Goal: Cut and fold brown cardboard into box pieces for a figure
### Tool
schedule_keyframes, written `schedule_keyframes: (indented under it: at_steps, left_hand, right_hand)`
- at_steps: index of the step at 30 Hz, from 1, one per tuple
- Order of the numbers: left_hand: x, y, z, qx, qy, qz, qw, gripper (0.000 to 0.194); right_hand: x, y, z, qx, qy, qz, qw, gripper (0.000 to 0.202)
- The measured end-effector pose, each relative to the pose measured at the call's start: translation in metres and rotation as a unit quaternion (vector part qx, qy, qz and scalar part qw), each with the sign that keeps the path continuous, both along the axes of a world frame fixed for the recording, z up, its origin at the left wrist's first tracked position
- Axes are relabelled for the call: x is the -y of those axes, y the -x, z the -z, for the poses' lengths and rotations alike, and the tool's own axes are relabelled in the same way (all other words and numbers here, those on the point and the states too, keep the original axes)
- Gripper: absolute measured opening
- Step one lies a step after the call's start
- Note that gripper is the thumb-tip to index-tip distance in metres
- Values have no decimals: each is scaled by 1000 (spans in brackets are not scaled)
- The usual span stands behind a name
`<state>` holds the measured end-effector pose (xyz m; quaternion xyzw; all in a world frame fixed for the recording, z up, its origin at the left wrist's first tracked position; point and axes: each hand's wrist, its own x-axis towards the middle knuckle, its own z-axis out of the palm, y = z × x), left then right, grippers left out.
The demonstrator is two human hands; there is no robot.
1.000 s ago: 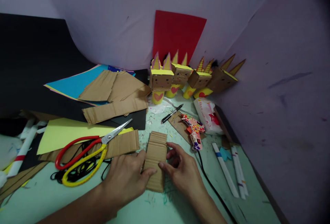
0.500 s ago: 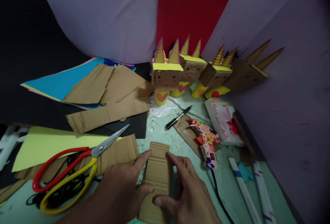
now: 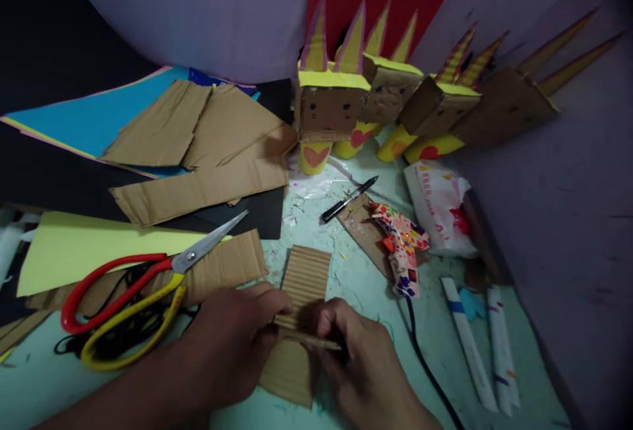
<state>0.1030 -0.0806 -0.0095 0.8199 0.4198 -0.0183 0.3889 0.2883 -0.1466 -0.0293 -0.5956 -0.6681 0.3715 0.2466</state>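
In the head view, a corrugated cardboard strip (image 3: 307,272) lies on the table between my hands, its ridges showing. Across its middle a second cardboard piece (image 3: 314,339) is tilted up, almost edge-on. My left hand (image 3: 242,337) is closed at this piece's left end, fingertips bent over it. My right hand (image 3: 363,357) pinches its right end between thumb and fingers. Whether the two pieces are joined cannot be made out. Just left of my left hand, scissors (image 3: 191,256) with red and yellow handles lie over more cardboard and black cord (image 3: 133,314).
A patterned hot glue gun (image 3: 403,245) with a black cable rests on a cardboard scrap at right. Behind it stand a pen (image 3: 349,200), a white packet (image 3: 440,209) and several box-headed cardboard figures (image 3: 333,110). Rolled paper sticks (image 3: 467,344) lie far right, cardboard sheets (image 3: 163,123) at left.
The cardboard piece that lay flat between my hands is now lifted and tilted on edge, uncovering a ridged strip. My fingers have closed in on it. The view has tipped downward.
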Motion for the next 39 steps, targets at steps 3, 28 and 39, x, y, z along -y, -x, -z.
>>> schedule_keyframes:
  at_steps: [3, 28, 39]
  left_hand:
    - [0, 3, 3, 24, -45, 9, 999, 14]
    - [16, -14, -16, -162, -82, 154, 971, 27]
    - [11, 1, -14, 82, -111, -29, 990, 12]
  right_hand:
    - [0, 1, -3, -17, -47, -17, 999, 30]
    - [10, 9, -5, 22, -169, -18, 985, 30]
    - [7, 6, -6, -33, -154, 79, 984, 16]
